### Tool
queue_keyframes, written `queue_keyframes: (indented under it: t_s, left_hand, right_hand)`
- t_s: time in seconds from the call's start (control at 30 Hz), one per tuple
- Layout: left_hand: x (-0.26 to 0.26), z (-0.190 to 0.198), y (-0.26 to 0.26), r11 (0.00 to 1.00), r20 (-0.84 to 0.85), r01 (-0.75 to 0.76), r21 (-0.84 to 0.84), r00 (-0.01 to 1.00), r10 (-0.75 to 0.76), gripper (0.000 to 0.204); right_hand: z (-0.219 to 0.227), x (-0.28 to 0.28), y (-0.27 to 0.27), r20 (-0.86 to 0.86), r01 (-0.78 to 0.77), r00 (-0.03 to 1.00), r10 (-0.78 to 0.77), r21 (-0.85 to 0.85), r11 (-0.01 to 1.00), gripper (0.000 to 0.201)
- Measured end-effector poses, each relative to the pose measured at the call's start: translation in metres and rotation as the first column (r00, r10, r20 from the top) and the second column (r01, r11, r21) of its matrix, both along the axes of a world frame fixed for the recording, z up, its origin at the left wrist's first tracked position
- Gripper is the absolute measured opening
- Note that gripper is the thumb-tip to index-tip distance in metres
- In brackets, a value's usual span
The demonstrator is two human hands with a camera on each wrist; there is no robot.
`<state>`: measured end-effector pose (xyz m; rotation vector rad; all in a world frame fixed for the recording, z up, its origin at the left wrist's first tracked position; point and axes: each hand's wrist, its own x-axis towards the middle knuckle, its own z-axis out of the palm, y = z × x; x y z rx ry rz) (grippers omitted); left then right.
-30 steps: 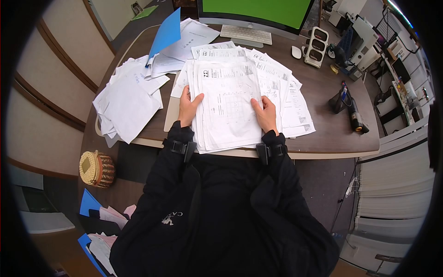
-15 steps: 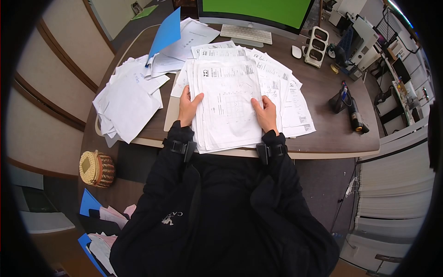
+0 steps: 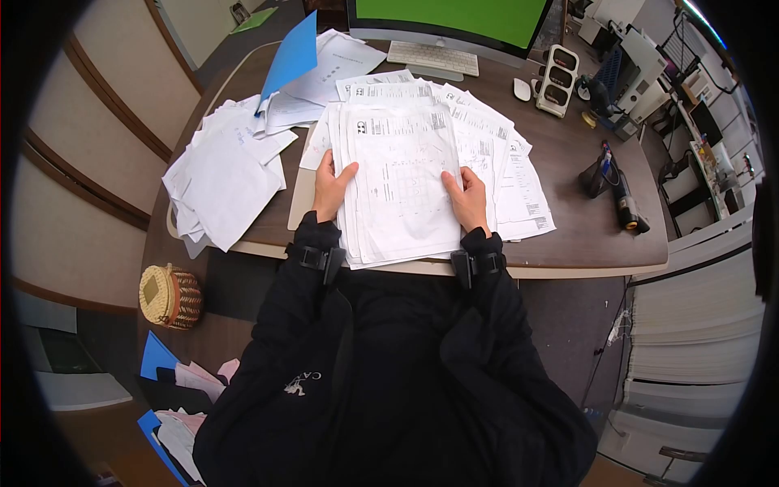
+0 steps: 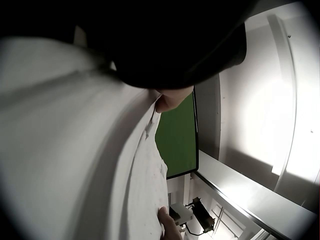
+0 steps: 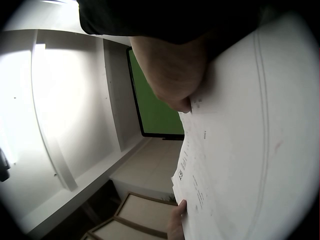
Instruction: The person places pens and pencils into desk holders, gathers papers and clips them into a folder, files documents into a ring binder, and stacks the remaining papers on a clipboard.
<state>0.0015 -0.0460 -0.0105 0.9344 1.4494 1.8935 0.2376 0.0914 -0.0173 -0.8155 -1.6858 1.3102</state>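
Both hands hold a stack of printed sheets [image 3: 402,195] above the desk's front edge in the head view. The left hand [image 3: 331,188] grips the stack's left side, thumb on top, and the right hand [image 3: 467,201] grips its right side the same way. Fingers beneath the paper are hidden. In the left wrist view, the left hand [image 4: 172,98] is at the sheets' edge [image 4: 100,150]. The right wrist view has the right hand [image 5: 170,70] at the edge of the printed paper [image 5: 240,150]. More printed sheets [image 3: 519,191] lie fanned behind and to the right.
A loose pile of papers [image 3: 227,183] and a blue folder [image 3: 290,63] are on the left. A keyboard [image 3: 432,58], monitor [image 3: 454,18], mouse [image 3: 521,89] and white holder [image 3: 557,81] stand at the back. A pen cup [image 3: 596,180] is at right, a woven basket [image 3: 169,297] at lower left.
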Motion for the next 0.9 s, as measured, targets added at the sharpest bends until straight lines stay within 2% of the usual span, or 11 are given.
queue_keyframes:
  t_s: [0.33,0.9]
  left_hand:
    - [0.002,0.003,-0.002,1.0,-0.023,-0.011,-0.022,1.0,0.011,0.042]
    - [0.002,0.001,-0.001,1.0,-0.015,-0.009,-0.014,1.0,0.008,0.041]
  right_hand:
    - [-0.003,0.003,0.003,0.062,-0.019,0.998,0.017,0.026,0.999,0.022]
    - [0.012,0.0,-0.007,0.002,0.002,1.0,-0.002,-0.02,1.0,0.023]
